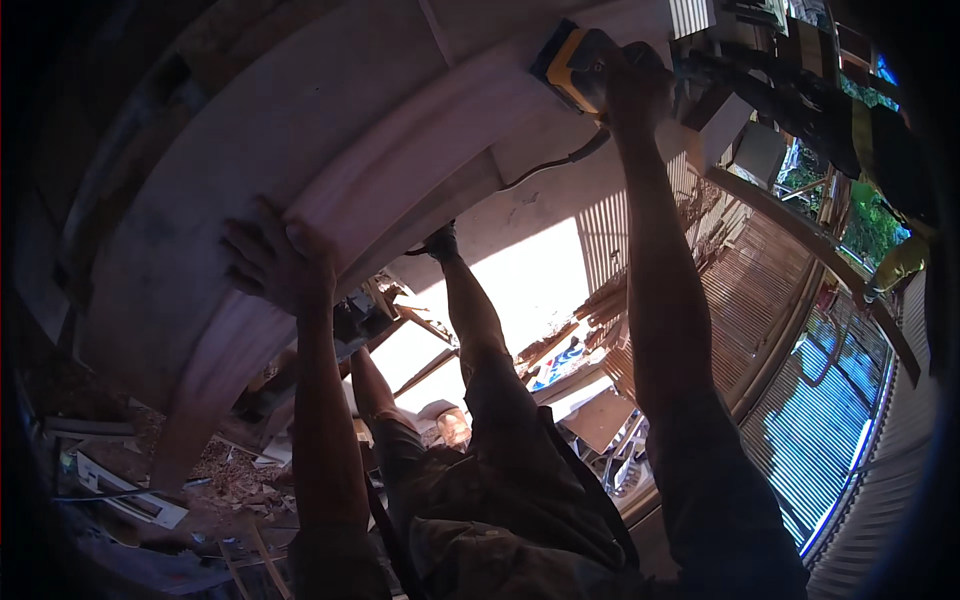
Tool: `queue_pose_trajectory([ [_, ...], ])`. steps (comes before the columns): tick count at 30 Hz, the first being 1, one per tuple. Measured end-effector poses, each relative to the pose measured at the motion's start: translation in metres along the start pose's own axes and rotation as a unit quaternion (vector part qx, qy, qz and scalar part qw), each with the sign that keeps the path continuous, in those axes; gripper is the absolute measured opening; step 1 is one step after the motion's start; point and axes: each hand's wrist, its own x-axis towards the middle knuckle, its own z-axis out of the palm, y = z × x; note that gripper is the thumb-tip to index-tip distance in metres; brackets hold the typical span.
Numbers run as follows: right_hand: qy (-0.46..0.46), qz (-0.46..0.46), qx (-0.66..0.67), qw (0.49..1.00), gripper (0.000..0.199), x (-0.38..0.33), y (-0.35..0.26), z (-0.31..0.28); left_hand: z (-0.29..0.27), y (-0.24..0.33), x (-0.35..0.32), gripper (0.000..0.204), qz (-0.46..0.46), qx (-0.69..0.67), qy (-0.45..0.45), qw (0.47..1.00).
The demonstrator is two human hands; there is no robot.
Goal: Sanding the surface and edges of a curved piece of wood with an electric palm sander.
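Note:
A long, curved wooden plank (pixel 420 140) runs from the lower left to the upper right over a broad, pale sheet-like surface (pixel 200 180). At the plank's far right end, my right hand (pixel 642 85) is wrapped round a yellow and black power sander (pixel 572 68). The sander's base is against the wood. A dark cord (pixel 545 170) trails from the tool back to the left. My left hand (pixel 280 262) lies across the plank nearer to me, its fingers stretched out to the left and apart. Shade makes the fingertips hard to see.
Wood shavings and scraps (pixel 235 480) litter the ground at lower left. Below, offcuts and boards (pixel 600 420) lie by my legs. A long curved timber (pixel 800 230) stands at right beside slatted panels (pixel 750 285). Something dark with yellow parts (pixel 895 150) hangs at the right edge.

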Motion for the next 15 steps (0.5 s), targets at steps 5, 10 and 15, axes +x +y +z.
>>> queue_pose_trajectory([
  [5, -0.123, -0.077, -0.099, 0.984, 0.06, 0.133, 0.056, 0.023, 0.003, 0.01, -0.003, 0.055, -0.016, -0.019, -0.023, 0.999],
  [10, -0.111, -0.335, -0.32, 0.879, 0.062, 0.243, 0.079, 0.025, 0.005, 0.004, -0.001, 0.055, 0.001, 0.029, -0.012, 0.999],
  [15, -0.128, -0.323, -0.368, 0.862, 0.052, 0.25, 0.059, 0.011, 0.004, 0.002, -0.001, 0.056, 0.008, 0.051, -0.007, 0.999],
])
